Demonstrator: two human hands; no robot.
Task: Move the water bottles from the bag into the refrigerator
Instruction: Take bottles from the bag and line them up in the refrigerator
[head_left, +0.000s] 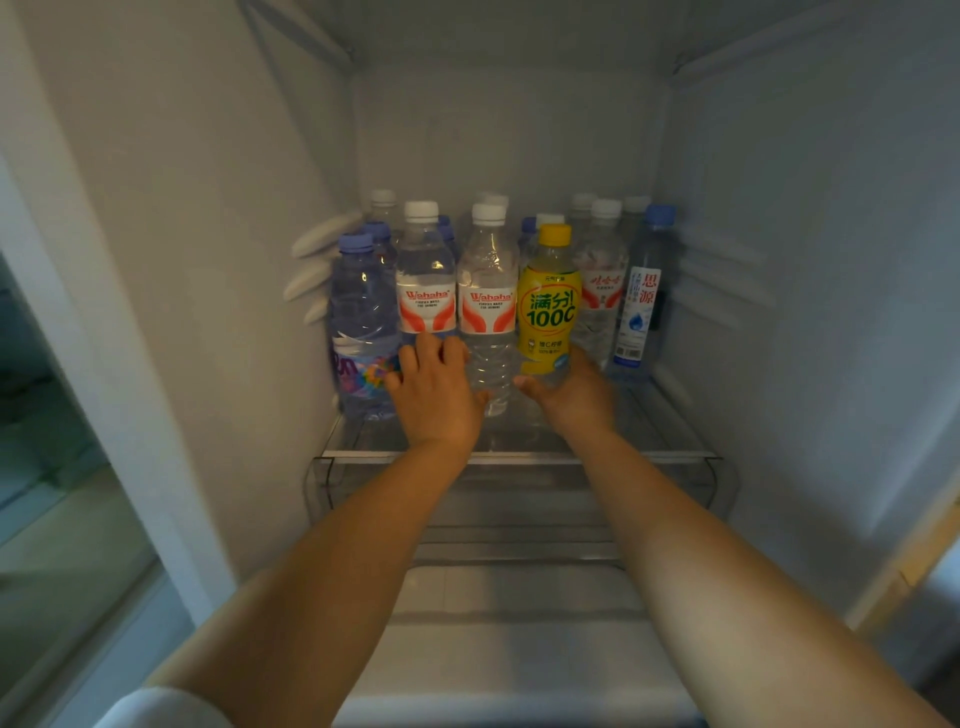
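Observation:
Both my arms reach into the open refrigerator. My left hand (435, 387) grips the base of a clear bottle with a white cap and a red and white label (425, 275). My right hand (571, 392) holds the bottom of a yellow bottle with a yellow cap (549, 301). Between them stands a second red-labelled bottle (487, 291). A blue-capped bottle (361, 322) stands at the left and a tall one with a white and blue label (641, 306) at the right. Several more bottles fill the row behind.
The bottles stand on a glass shelf (670, 441) with a clear front rim. Lower shelves (519, 592) lie beneath my arms. White fridge walls close in at left (208, 260) and right (805, 260). The bag is out of sight.

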